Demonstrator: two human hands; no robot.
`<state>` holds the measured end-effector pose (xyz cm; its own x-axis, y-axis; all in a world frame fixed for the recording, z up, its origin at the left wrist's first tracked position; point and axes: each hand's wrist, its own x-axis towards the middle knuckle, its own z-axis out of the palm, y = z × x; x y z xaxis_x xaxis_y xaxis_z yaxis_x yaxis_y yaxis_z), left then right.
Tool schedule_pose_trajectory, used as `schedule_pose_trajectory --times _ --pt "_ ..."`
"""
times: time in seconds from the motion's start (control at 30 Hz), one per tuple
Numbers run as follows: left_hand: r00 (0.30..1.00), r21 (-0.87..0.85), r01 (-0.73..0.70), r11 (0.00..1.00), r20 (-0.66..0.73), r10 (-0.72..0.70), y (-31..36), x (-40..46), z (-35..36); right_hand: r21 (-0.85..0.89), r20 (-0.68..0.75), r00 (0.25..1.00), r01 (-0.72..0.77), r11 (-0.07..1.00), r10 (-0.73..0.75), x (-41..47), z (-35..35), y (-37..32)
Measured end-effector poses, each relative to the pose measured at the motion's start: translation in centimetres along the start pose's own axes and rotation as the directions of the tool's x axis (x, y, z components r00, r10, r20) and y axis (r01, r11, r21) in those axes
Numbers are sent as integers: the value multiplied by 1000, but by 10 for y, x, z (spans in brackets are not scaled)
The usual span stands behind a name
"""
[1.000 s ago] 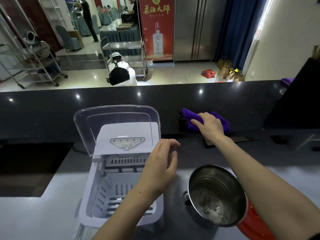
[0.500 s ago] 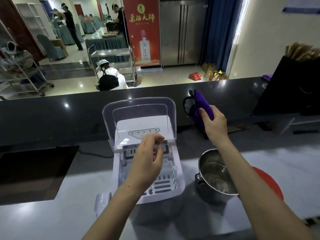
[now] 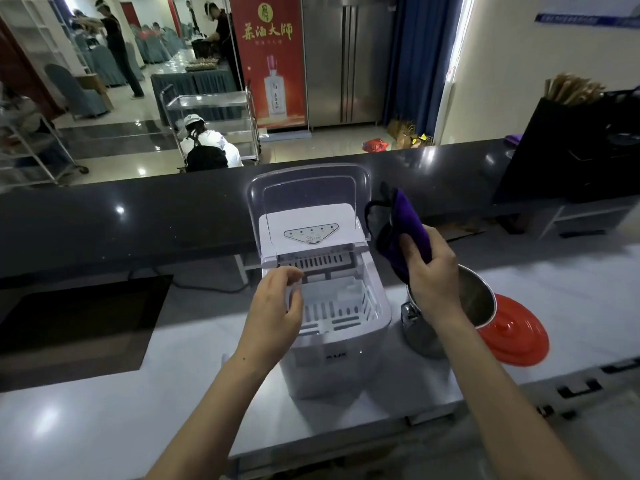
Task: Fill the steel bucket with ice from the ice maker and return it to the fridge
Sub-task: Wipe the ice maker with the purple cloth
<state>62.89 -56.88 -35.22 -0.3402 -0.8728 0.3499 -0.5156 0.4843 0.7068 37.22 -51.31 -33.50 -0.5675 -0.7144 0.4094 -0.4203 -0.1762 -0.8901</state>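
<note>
Bucket point(image 3: 474, 303), steel, sits on the counter point(image 3: 104, 410) just right of the ice maker, partly hidden by the right wrist; inside looks mostly bare, contents hard to tell.

Left to right: left hand point(image 3: 273, 310) hovers over the left front edge of the ice maker point(image 3: 332, 341), fingers loosely curled, thumb and fingertips near each other, gripping nothing that shows. Ice maker lid point(image 3: 308, 188) is clear and stands flipped up at the back. White slotted basket point(image 3: 339, 310) inside shows little or no ice, maybe a bit at the back corner, too small to be sure. Right hand point(image 3: 429, 275) is closed around a purple cloth point(image 3: 401, 230), held up above the bucket rim, between ice maker and bucket. Red lid point(image 3: 516, 334) lies on the counter, touching or just behind the bucket's right side.

Step, as a judgement: still the filling stage, with a wipe or cloth-handling side step going on; return to the fridge point(image 3: 346, 60), likely the steel one across the room, not yet begun.

Next move calls for freeing the right hand of the cloth or using it on the bucket, then lifting the basket out with the left hand and tipping it over the bucket.
</note>
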Motion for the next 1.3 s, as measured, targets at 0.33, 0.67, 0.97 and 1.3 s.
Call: schedule_pose_trajectory --times 0.33,0.67,0.97,1.3 --pt "994 104 106 989 -19 -105 -28 -14 -6 -289 285 926 330 899 -248 -30 53 -7" --pt "938 -17 346 938 26 -345 -37 -12 6 -580 734 678 586 566 50 -21 113 6" --pt "879 -18 470 882 93 -467 -29 -9 11 -598 729 665 507 621 160 -32 144 18" --pt "811 124 556 822 134 -569 -30 6 16 -505 858 431 603 618 280 -22 156 21"
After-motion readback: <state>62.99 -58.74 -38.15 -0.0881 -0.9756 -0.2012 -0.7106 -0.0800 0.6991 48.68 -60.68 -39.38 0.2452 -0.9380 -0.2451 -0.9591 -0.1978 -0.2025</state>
